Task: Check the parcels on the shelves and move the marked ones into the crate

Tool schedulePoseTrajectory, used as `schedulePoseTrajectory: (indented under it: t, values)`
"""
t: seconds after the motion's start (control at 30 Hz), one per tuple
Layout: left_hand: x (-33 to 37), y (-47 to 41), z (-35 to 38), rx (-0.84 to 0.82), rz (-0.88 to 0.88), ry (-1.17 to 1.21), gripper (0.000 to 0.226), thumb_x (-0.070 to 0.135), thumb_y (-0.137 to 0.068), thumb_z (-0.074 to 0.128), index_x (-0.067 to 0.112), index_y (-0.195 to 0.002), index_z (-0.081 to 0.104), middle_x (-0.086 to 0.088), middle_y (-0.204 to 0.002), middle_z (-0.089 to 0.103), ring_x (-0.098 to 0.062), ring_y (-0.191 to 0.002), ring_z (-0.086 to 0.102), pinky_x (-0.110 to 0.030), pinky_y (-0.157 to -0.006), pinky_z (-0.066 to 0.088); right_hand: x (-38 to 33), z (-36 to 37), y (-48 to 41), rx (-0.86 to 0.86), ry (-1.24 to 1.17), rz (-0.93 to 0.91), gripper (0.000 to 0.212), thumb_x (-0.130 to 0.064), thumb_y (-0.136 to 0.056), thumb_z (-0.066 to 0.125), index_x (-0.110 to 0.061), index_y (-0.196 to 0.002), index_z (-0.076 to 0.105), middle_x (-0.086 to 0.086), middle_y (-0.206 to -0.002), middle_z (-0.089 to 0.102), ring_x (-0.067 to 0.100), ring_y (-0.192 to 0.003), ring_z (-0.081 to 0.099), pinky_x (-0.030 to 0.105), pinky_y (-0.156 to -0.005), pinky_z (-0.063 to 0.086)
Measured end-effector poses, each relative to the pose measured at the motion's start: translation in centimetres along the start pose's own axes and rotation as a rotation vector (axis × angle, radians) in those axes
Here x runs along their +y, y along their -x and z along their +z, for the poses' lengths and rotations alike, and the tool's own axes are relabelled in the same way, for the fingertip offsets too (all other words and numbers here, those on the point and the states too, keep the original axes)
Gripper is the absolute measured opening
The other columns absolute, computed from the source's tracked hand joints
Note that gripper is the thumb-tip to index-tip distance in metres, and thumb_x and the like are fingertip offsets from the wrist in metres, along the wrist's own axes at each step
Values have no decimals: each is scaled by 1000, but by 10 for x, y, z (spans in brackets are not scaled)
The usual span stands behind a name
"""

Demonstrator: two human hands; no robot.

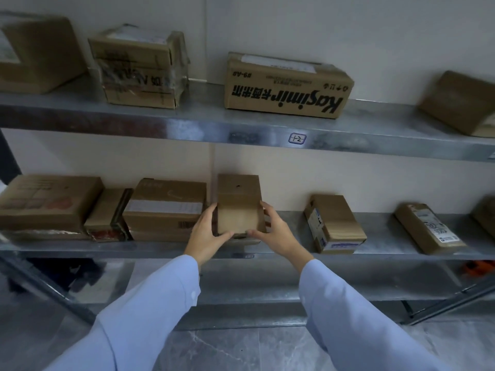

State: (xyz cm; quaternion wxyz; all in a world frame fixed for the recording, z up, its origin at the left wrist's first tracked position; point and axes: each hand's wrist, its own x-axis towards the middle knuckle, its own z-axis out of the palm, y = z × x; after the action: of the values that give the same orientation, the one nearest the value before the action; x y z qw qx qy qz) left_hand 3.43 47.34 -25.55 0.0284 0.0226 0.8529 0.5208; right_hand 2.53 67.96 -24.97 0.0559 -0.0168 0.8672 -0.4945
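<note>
A small plain cardboard parcel point(238, 202) stands on the middle shelf point(289, 250), with a small dark spot near its top. My left hand point(207, 234) grips its left side, thumb under the front lower edge. My right hand point(273, 232) grips its right side the same way. Other parcels lie on the same shelf: a labelled box point(164, 207) just to the left, a flat box point(49, 200) at far left, a small labelled box point(334, 223) to the right, and a long one point(428, 228) farther right. No crate is in view.
The upper shelf point(201, 121) carries a "Kasimir" box point(286, 85), a plastic-wrapped box point(140, 69), a large box point(34, 52) at left and one point(460, 103) at right. A tag point(297, 138) marks its front edge. Below are a lower shelf point(241, 285), diagonal braces and the tiled floor point(241, 349).
</note>
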Motion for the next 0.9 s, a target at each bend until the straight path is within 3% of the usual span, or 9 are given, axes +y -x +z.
schedulePoseTrajectory:
  t: [0.13,0.27,0.33,0.4,0.53,0.6,0.67,0.77,0.9]
  values:
    - [17,0,-4,27,34,62,86,24,-77,82,34,-144,30,3,-146,43,-21,-136,40,-52,-110,39,-14,-13,5,95,-25,-103,95,-16,-73,86,-21,-149,30,1,-140,48,15,-122,51,24,-97,50]
    - [31,3,-5,34,74,82,92,18,-76,83,31,-147,25,3,-150,40,-21,-138,36,-51,-112,37,-23,-22,10,110,-42,-145,103,-13,-70,88,-21,-152,27,-1,-148,41,7,-127,43,32,-104,47]
    - [36,4,-5,24,94,102,96,14,-76,83,29,-149,23,4,-151,38,-19,-140,35,-48,-114,35,-26,-25,12,85,-56,-149,107,-6,-70,87,-19,-154,22,-3,-147,39,-6,-117,45,18,-99,46]
    - [39,4,-6,1,98,112,99,13,-76,83,30,-150,20,4,-153,36,-20,-140,34,-49,-114,34,-28,-27,13,68,-66,-146,109,-3,-70,86,-20,-155,19,-3,-144,40,-7,-112,48,8,-90,44]
    - [42,4,-10,-37,51,157,100,23,-76,84,35,-151,18,4,-156,30,-23,-142,31,-50,-114,33,-32,-30,14,82,-87,-111,110,-9,-72,86,-24,-154,15,-5,-141,39,7,-121,43,14,-93,45]
    - [44,5,-11,-34,41,161,101,26,-76,83,37,-152,17,3,-159,23,-25,-144,27,-50,-115,31,-34,-30,14,105,-71,-97,116,-17,-71,88,-25,-156,9,-4,-147,34,12,-131,39,31,-108,42]
    - [45,5,-11,-43,45,168,100,27,-78,82,39,-152,15,4,-161,16,-26,-146,23,-51,-116,29,-36,-29,14,108,-44,-88,120,-24,-71,87,-26,-157,4,-4,-145,30,11,-131,34,40,-114,35]
    - [47,6,-13,-61,54,175,97,29,-79,80,42,-150,15,3,-161,14,-26,-147,21,-52,-116,27,-39,-30,13,76,-45,-56,116,-30,-74,85,-30,-157,5,4,-142,27,15,-127,36,42,-115,34]
    - [52,10,-15,-70,55,199,89,25,-83,77,36,-150,20,2,-159,22,-25,-145,26,-48,-115,28,-41,-32,14,80,-68,-52,102,-28,-76,84,-27,-153,17,1,-142,35,12,-125,41,37,-108,43]
